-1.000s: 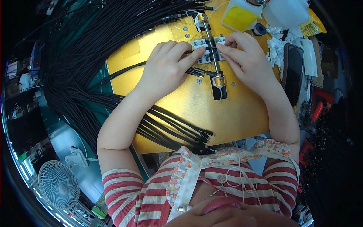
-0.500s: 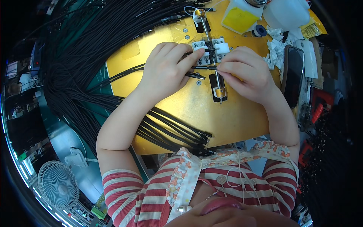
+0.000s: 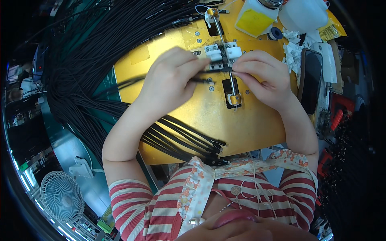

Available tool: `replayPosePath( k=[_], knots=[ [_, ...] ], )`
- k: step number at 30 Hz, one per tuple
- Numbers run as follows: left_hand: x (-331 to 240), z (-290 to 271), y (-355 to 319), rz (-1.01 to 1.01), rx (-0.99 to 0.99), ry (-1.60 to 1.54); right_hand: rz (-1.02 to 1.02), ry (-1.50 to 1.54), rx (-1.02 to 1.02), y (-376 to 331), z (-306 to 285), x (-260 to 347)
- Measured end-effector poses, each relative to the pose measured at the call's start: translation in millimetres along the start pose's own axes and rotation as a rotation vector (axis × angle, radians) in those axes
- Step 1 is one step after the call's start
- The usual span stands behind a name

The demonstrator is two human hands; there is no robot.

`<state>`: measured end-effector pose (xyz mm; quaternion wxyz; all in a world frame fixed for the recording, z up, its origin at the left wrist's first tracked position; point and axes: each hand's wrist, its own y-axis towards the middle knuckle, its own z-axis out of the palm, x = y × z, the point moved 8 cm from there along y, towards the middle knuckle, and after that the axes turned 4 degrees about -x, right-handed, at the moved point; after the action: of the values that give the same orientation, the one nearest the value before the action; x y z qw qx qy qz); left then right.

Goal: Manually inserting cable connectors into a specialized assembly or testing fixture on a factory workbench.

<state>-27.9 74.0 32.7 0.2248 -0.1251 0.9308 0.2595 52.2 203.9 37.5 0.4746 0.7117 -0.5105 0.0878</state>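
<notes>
My left hand [image 3: 167,82], slightly blurred, is closed around black cables just left of the fixture. One black cable [image 3: 217,71] runs from it to my right hand [image 3: 263,76], whose thumb and forefinger pinch its end. A second cable end [image 3: 206,80] with a metal plug sticks out below the left fingers. Between the hands stand a left white block [image 3: 213,54] and a right white block [image 3: 233,51], with no cable lying across them. A metal rod [image 3: 232,85] passes between the blocks, and the stretched cable crosses it just below them.
Black cable bundles [image 3: 80,76] cover the far left; several cable ends [image 3: 189,138] lie at the near edge of the gold plate [image 3: 249,128]. On the right are a phone [image 3: 311,80], crumpled tissue [image 3: 293,56], a solder spool [image 3: 275,33] and a jar [image 3: 255,18]. A fan [image 3: 62,197] stands lower left.
My left hand has shifted left and slightly nearer me, pulling its cables along. The cable that lay across the white blocks is off them. My right hand has barely moved.
</notes>
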Motion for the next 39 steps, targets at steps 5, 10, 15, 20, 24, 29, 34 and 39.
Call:
replayPosePath(
  k=[5,10,15,20,24,29,34,39],
  knots=[
    [-14.8,1.3,-4.1,-0.124,0.185,-0.315,0.028,0.185,-0.002,1.5,-3.9,2.8],
    [-11.6,9.1,-7.9,0.084,0.028,-0.055,0.306,0.321,0.046,-2.7,4.8,-16.2],
    [-2.8,12.0,-3.2,0.127,-0.038,0.137,0.291,0.077,-0.033,-2.4,3.5,-30.9],
    [7.2,24.5,-4.5,0.132,-0.002,0.219,0.313,-0.075,-0.059,-4.6,6.0,-45.4],
    [10.1,29.4,-5.3,0.104,0.013,0.211,0.296,-0.121,-0.027,-3.7,6.6,-44.7],
    [9.6,27.9,-4.6,0.099,0.015,0.199,0.139,-0.279,0.059,0.9,7.3,-27.4],
    [10.7,27.0,-4.1,0.104,0.013,0.173,0.061,-0.245,0.089,0.5,11.1,-19.7],
    [10.3,26.1,-2.9,0.104,0.004,0.152,-0.046,-0.068,0.07,-0.2,29.5,9.1]
  ],
)
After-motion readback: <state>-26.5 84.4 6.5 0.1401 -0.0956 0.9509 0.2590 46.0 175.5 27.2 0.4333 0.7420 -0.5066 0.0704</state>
